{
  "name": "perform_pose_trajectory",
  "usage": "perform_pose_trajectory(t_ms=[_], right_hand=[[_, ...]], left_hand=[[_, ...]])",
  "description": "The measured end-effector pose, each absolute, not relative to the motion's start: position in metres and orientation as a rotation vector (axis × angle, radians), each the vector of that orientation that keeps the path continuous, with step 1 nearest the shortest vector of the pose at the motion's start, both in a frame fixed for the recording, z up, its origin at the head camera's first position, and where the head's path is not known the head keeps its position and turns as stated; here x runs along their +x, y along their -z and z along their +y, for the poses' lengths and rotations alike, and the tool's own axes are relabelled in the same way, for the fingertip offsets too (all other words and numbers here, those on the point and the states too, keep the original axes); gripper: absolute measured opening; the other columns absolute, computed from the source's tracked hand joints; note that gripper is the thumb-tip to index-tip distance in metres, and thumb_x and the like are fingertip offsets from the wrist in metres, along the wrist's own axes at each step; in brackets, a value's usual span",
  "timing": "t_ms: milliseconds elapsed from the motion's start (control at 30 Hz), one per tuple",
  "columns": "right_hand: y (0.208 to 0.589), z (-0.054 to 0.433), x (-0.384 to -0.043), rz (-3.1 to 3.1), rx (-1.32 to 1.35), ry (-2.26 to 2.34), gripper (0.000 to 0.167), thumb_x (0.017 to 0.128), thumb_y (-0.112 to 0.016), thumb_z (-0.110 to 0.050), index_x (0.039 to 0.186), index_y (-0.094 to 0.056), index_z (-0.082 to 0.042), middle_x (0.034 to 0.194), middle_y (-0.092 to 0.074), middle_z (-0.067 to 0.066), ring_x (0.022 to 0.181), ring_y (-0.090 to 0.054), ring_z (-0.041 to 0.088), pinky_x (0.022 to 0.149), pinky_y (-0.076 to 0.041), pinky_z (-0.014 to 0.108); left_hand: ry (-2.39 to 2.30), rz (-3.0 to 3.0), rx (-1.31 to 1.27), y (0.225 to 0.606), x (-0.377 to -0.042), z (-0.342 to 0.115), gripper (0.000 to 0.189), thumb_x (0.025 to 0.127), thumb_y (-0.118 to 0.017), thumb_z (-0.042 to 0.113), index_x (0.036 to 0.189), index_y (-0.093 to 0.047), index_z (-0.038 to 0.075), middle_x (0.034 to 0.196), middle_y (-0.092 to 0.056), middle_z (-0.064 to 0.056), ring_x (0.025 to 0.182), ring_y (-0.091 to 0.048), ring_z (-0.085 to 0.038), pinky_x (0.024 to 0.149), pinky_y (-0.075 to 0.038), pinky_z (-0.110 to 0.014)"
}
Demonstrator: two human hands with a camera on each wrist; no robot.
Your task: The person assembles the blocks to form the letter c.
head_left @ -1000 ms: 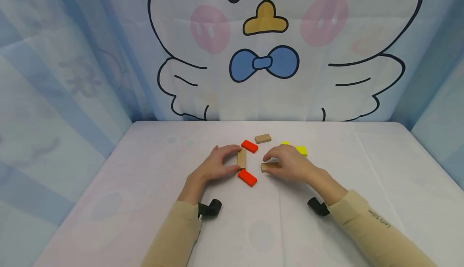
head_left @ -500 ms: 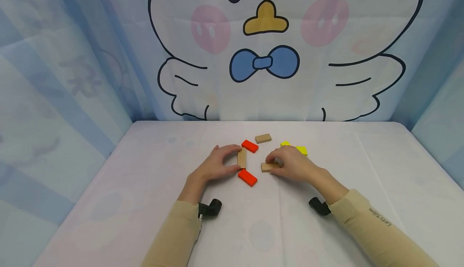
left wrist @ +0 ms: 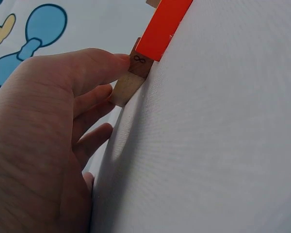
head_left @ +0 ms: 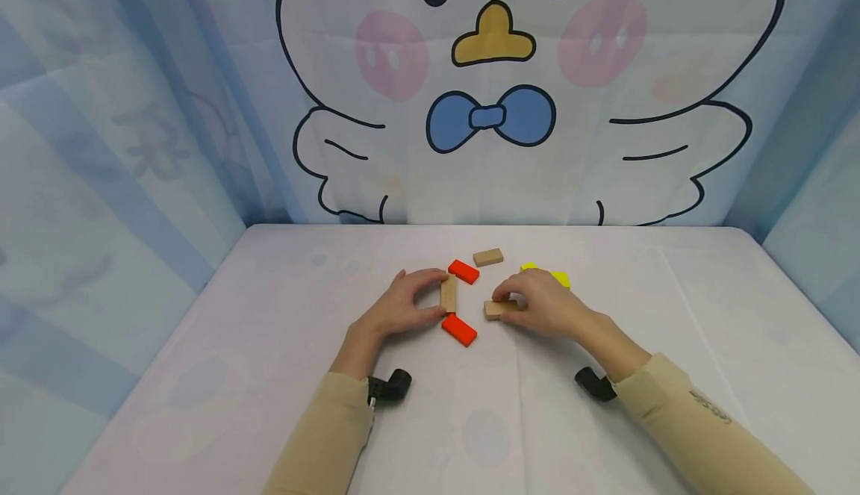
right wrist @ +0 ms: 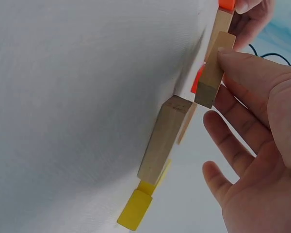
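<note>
My left hand (head_left: 403,302) grips a plain wooden block (head_left: 448,293) by its two ends, thumb at the near end and fingers at the far end. A figure-eight mark shows on that block's dark end in the left wrist view. One red block (head_left: 463,271) lies at its far end, another red block (head_left: 460,330) at its near end. To the right, my right hand (head_left: 543,302) pinches a second plain wooden block (right wrist: 216,70) between thumb and fingers. Seen from the right wrist, this block overlaps the one in the left hand.
Behind the red blocks lies a loose wooden block (head_left: 487,257). Yellow blocks (head_left: 560,279) lie beyond the right hand, partly hidden by it. Another wooden block (right wrist: 165,138) lies near them in the right wrist view. A printed curtain (head_left: 490,174) hangs behind the table (head_left: 430,435).
The right hand's fingertips have shifted slightly right along the wooden block and its forearm has turned a little. The left hand and the other blocks stay put.
</note>
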State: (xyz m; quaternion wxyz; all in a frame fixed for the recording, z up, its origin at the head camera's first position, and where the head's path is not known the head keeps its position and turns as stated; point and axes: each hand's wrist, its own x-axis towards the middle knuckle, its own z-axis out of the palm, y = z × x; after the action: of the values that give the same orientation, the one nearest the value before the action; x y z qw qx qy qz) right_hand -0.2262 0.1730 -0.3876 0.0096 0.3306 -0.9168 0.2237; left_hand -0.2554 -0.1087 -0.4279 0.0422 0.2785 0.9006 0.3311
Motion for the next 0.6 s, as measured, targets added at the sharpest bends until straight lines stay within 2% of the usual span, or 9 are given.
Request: perform_pose_trajectory(t_ms=[367, 600], right_hand=[[0.385, 0.170, -0.215, -2.842, 1.065, -0.694, 0.024, 0.084, -0.081, -0.008, 0.108, -0.078, -0.007, 0.101, -0.073, -0.003, 0.091, -0.063, 0.019, 0.084, -0.053, 0.038], [0.386, 0.171, -0.207, -2.890, 1.071, -0.695, 0.025, 0.085, -0.081, -0.011, 0.109, -0.077, -0.009, 0.103, -0.072, -0.004, 0.096, -0.062, 0.019, 0.089, -0.052, 0.041]], left_hand=[[-0.991, 2.759, 0.829, 0.427, -0.254, -0.108, 0.058, 0.091, -0.069, 0.030, 0.145, -0.055, 0.013, 0.150, -0.050, -0.007, 0.142, -0.039, -0.023, 0.122, -0.005, -0.050], [-1.013, 2.757, 0.849, 0.429, -0.256, -0.108, 0.057, 0.091, -0.070, 0.028, 0.144, -0.056, 0.011, 0.149, -0.051, -0.008, 0.142, -0.040, -0.025, 0.121, -0.006, -0.053]])
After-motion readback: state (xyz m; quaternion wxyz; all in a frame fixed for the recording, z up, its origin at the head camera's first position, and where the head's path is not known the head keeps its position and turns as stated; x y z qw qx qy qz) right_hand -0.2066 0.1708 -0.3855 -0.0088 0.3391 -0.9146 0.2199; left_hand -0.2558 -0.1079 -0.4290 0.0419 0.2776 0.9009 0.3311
